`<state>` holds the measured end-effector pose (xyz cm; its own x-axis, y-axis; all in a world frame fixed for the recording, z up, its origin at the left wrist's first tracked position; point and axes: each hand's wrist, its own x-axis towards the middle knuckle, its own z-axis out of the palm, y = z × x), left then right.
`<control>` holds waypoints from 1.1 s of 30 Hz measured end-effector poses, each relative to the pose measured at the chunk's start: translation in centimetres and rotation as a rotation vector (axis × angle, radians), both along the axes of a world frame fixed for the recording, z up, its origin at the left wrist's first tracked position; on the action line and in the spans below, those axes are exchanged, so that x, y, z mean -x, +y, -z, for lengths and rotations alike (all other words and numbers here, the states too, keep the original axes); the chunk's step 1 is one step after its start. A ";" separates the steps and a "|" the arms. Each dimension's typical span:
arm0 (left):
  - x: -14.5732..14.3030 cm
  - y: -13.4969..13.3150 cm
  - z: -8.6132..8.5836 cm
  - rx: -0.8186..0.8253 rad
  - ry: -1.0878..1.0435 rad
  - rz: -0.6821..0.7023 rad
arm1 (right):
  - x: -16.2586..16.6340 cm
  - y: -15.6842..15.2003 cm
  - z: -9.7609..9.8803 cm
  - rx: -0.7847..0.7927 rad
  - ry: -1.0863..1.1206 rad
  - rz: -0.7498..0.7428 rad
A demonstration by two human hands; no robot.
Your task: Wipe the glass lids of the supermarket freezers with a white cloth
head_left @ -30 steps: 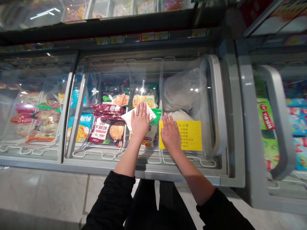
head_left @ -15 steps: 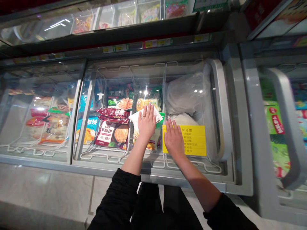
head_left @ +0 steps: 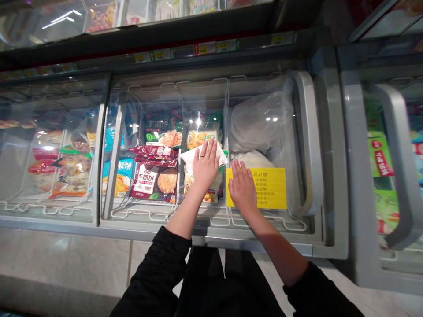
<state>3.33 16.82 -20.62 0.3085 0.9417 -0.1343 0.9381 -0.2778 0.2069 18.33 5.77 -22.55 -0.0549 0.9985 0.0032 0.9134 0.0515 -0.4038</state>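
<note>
My left hand [head_left: 206, 166] lies flat on a white cloth or tissue [head_left: 190, 157], pressing it against the glass lid [head_left: 205, 94] of a chest freezer. Its fingers are stretched out, and a ring shows on one of them. Beside it, my right hand [head_left: 243, 187] rests flat on the lid with fingers extended, covering the left part of a yellow printed sign [head_left: 272, 189]. Under the glass are a dark red pancake packet [head_left: 145, 182], a green packet [head_left: 163, 127] and whitish wrapped bundles [head_left: 259, 123].
A thick grey handle [head_left: 310, 145] curves along the lid's right end. The neighbouring freezer [head_left: 350, 145] stands to the right, with green packets [head_left: 381, 176] inside. Price tags [head_left: 206, 47] line the back edge below a shelf of goods. Pale floor tiles [head_left: 66, 253] lie in front.
The view has shifted slightly, so the back shelf sits higher in the picture. My left hand and the white cloth are a little further right; my right hand keeps its place by the sign.
</note>
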 end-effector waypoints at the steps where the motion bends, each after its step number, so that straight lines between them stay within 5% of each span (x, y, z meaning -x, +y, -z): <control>1: -0.3 0.3 0.1 -0.002 -0.006 0.041 | 0.0 0.0 0.1 -0.005 0.000 0.005; 7: -0.1 5.4 0.0 -0.018 -0.004 0.040 | -0.2 0.0 0.5 0.013 0.009 0.008; 11: 1.0 2.9 -0.4 -0.006 0.005 -0.060 | -0.7 -0.2 0.3 -0.028 0.076 0.026; 15: -0.3 -0.3 -0.4 0.014 0.006 0.017 | -0.7 1.4 -0.9 -0.141 0.143 0.061; 19: -2.0 3.1 -0.2 0.004 -0.031 0.138 | -0.4 5.5 -2.3 -0.149 0.167 0.019; 23: -1.0 7.1 -0.2 -0.018 -0.034 0.104 | -0.7 9.3 -2.7 -0.124 0.153 0.002; 30: -0.4 2.3 -0.2 -0.006 -0.009 0.044 | -1.6 12.4 -1.6 -0.187 0.210 0.008; 33: -1.8 3.7 0.1 -0.009 -0.030 0.136 | -1.2 13.3 -1.1 -0.206 0.220 0.006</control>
